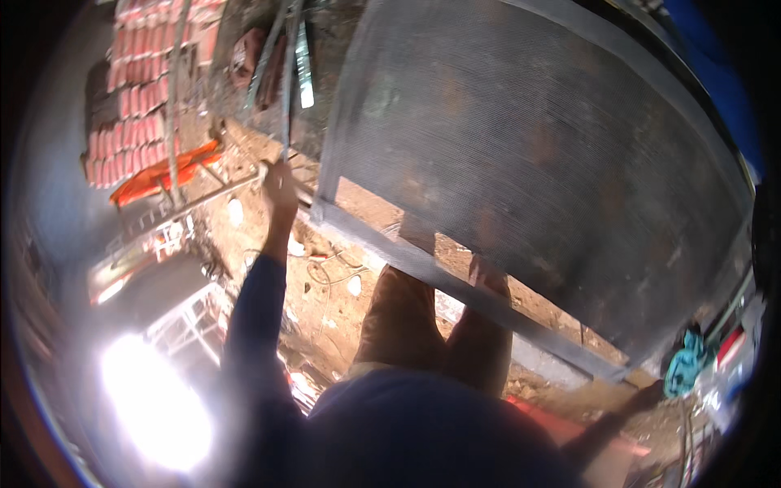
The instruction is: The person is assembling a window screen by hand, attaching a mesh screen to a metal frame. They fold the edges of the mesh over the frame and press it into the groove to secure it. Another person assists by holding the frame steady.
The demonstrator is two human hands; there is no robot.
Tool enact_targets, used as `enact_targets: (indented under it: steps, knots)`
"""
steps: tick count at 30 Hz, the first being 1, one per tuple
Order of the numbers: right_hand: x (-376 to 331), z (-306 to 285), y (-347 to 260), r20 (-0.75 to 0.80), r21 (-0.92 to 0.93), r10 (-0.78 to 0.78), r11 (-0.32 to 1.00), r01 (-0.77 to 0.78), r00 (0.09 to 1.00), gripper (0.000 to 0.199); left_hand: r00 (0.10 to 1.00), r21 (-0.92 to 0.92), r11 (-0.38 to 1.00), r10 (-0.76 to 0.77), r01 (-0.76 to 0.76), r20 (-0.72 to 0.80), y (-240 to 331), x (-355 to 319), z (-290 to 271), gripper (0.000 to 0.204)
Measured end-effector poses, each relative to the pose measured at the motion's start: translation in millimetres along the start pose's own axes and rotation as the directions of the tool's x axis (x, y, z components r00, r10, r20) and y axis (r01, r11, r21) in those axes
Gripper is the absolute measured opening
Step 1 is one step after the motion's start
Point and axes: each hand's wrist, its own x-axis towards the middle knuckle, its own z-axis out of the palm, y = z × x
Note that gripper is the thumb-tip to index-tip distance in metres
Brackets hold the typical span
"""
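Observation:
A big dark mesh panel [521, 138] in a grey metal frame [390, 252] fills the middle and right, in front of my legs. My left hand [281, 191] is out to the left, past the frame's near left corner. Its fingers look closed round the lower end of a thin grey bar [287, 106] that runs up and away. My right hand [648, 396] is at the lower right, dark and blurred, by the frame's right end. Close beside it is a bunched teal cloth [686, 366]; whether the fingers hold anything is unclear.
Rows of stacked reddish pieces [134, 106] stand at the far left behind an orange sheet [167, 173]. Brown ground [325, 285] with loose cable lies below the left arm. A white metal rack [183, 321] stands near strong glare. Something red [569, 423] lies at the lower right.

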Motion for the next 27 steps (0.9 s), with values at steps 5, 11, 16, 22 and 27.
enact_targets:
  steps: [5, 11, 16, 22, 27]
  knots:
    - [-248.1, 14.1, -38.7, 0.126, 0.951, 0.233, 0.247, -0.184, 0.964, 0.039, 0.917, -0.392, 0.919, 0.127, 0.034, 0.377, -84.6, -51.4, 59.2, 0.048]
    - [-181.4, 27.3, -165.8, 0.418, 0.906, 0.339, -0.218, -0.362, 0.843, 0.064, 0.917, -0.066, 0.998, 0.019, 0.008, 0.398, -79.2, -34.5, 36.1, 0.048]
    - [-154.5, -11.4, -177.9, 0.558, 0.820, 0.528, -0.235, -0.522, 0.640, 0.060, 0.874, -0.046, 0.973, -0.183, 0.228, 0.449, -58.1, -35.7, 37.7, 0.043]
    - [-150.2, 5.3, -174.9, 0.439, 0.771, 0.668, 0.064, -0.634, 0.601, 0.043, 0.879, 0.115, 0.983, -0.178, 0.141, 0.442, -32.5, -32.3, 27.5, 0.039]
    - [-144.8, 0.8, -172.6, 0.448, 0.731, 0.683, 0.092, -0.677, 0.576, 0.038, 0.873, -0.041, 0.981, -0.151, 0.191, 0.464, -13.6, -38.0, 26.0, 0.030]
